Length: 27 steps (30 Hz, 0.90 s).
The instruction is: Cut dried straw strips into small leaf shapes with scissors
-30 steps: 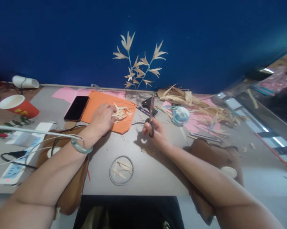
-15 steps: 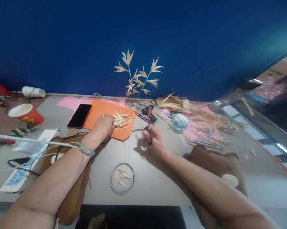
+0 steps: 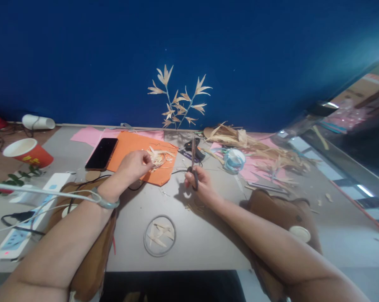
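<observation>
1. Gently is how the left hand (image 3: 134, 164) should work here: its fingertips are drawn together at the left edge of the pile of pale strips (image 3: 159, 158), which lies on the right part of the orange sheet (image 3: 123, 147). Whether a strip is caught between finger and thumb, I cannot tell.
2. The strips look thin, dry and probably brittle, so a light pinch at one end, drawn along the strip's length rather than across it, should free a single piece without tearing it or dragging others off the sheet.
3. The right hand (image 3: 204, 186) grips the scissors (image 3: 193, 158) by their dark handles, just right of the orange sheet. Held there, away from the pile, they should spare the left fingers.
4. The scissors' long axis runs almost straight away from the person, to the right of the sheet: tips toward the blue wall (image 3: 98, 75), handles toward the person. The blades look together, though they show too narrowly to be sure.
5. The strips share no single direction; several lie roughly left to right across the sheet, others slant or curl.
6. Nearer the person than the orange sheet, a grey ring (image 3: 160, 254) lies on the bench (image 3: 129, 247) around leaf pieces (image 3: 165, 230) pointing several ways.
</observation>
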Each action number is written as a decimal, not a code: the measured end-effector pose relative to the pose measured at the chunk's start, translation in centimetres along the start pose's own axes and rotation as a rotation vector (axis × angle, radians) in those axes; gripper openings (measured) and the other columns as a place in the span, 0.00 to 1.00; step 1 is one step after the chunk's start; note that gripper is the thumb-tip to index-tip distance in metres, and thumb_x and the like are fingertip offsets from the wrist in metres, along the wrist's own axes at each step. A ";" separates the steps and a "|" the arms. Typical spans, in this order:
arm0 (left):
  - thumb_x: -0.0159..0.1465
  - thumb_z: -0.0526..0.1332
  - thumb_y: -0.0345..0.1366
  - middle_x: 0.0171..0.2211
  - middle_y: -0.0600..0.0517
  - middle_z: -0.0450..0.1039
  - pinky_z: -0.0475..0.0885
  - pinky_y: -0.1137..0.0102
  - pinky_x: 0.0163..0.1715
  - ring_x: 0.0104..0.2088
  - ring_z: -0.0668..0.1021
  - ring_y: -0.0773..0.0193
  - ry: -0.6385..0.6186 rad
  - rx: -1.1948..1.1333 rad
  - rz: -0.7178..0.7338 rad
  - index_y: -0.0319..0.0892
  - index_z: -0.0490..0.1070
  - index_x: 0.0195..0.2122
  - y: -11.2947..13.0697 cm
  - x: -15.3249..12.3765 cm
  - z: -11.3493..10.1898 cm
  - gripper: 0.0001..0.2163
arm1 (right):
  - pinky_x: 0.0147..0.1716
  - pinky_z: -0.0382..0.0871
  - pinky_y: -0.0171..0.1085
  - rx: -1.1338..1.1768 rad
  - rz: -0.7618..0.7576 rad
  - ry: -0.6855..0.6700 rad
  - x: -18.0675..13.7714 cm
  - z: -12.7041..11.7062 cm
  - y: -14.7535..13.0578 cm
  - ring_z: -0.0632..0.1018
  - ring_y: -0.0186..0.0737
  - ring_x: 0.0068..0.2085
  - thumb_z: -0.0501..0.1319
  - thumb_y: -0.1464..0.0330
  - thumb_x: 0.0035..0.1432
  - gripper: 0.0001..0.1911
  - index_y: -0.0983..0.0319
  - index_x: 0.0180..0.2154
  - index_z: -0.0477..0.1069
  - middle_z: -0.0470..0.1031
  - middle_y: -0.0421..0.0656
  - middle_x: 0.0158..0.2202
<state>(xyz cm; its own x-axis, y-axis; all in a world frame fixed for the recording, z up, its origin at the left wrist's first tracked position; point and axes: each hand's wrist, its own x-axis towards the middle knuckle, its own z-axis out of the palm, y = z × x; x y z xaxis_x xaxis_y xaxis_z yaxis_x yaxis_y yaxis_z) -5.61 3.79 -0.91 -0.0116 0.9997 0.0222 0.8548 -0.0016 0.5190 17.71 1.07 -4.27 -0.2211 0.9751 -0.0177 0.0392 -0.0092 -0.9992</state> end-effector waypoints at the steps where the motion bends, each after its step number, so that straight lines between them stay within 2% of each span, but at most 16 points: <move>1: 0.51 0.63 0.41 0.24 0.51 0.73 0.65 0.69 0.28 0.27 0.74 0.60 -0.029 -0.163 0.005 0.42 0.71 0.24 0.4 -0.2 0.0 0.08 | 0.16 0.59 0.29 0.012 0.003 0.000 -0.1 0.0 -0.1 0.66 0.29 0.18 0.65 0.56 0.49 0.18 0.60 0.25 0.60 0.69 0.35 0.18; 4: 0.49 0.65 0.41 0.24 0.53 0.72 0.66 0.71 0.29 0.26 0.74 0.65 -0.228 -0.688 0.073 0.40 0.69 0.24 2.1 -1.4 0.8 0.10 | 0.19 0.63 0.30 0.038 -0.012 -0.002 -0.4 0.1 -0.5 0.69 0.30 0.21 0.70 0.60 0.44 0.18 0.61 0.27 0.62 0.72 0.36 0.22; 6: 0.50 0.66 0.40 0.23 0.53 0.71 0.67 0.72 0.28 0.25 0.73 0.67 -0.395 -0.833 0.080 0.39 0.70 0.25 3.2 -2.5 1.7 0.10 | 0.22 0.66 0.32 0.059 -0.037 0.004 -0.6 0.1 -0.9 0.71 0.31 0.23 0.71 0.62 0.42 0.18 0.60 0.29 0.64 0.74 0.37 0.25; 9: 0.52 0.65 0.37 0.23 0.53 0.72 0.66 0.74 0.26 0.25 0.72 0.69 -0.469 -0.851 0.097 0.39 0.70 0.26 4.3 -3.8 3.0 0.07 | 0.26 0.67 0.33 0.086 -0.071 0.043 -0.6 0.1 -1.2 0.72 0.31 0.26 0.72 0.64 0.41 0.18 0.61 0.30 0.66 0.73 0.37 0.28; 11: 0.52 0.65 0.35 0.23 0.54 0.71 0.65 0.74 0.25 0.24 0.72 0.69 -0.465 -0.828 0.083 0.39 0.70 0.27 4.5 -4.2 3.5 0.06 | 0.27 0.67 0.33 0.096 -0.078 0.074 -0.5 0.0 -1.1 0.71 0.31 0.26 0.72 0.64 0.41 0.17 0.61 0.29 0.66 0.72 0.36 0.26; 17: 0.52 0.64 0.33 0.20 0.55 0.71 0.64 0.75 0.21 0.19 0.71 0.70 -0.530 -0.821 -0.003 0.38 0.71 0.34 4.4 -4.4 3.7 0.09 | 0.28 0.66 0.33 0.064 -0.121 0.066 -0.5 0.1 -0.7 0.71 0.31 0.27 0.73 0.63 0.39 0.19 0.61 0.29 0.66 0.71 0.36 0.26; 22: 0.55 0.62 0.35 0.20 0.54 0.72 0.60 0.76 0.17 0.16 0.69 0.72 -0.561 -0.889 -0.026 0.38 0.69 0.30 4.6 -4.6 3.8 0.06 | 0.28 0.67 0.34 0.039 -0.120 -0.004 -1.0 0.2 -0.8 0.72 0.33 0.27 0.72 0.60 0.40 0.20 0.61 0.29 0.65 0.72 0.38 0.27; 27: 0.55 0.63 0.35 0.20 0.53 0.72 0.62 0.76 0.18 0.17 0.71 0.71 -0.555 -0.862 0.030 0.38 0.69 0.26 4.5 -4.5 3.6 0.06 | 0.29 0.68 0.35 -0.001 -0.114 0.022 -1.1 0.2 -1.0 0.72 0.35 0.29 0.72 0.60 0.40 0.19 0.60 0.30 0.65 0.73 0.40 0.28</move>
<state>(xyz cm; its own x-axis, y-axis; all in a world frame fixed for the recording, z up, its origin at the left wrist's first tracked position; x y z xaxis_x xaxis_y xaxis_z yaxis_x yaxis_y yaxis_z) 0.12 -0.63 -1.75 0.4327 0.8691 -0.2398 0.1845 0.1750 0.9671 17.73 -0.04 -3.30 -0.2025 0.9745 0.0970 0.0160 0.1024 -0.9946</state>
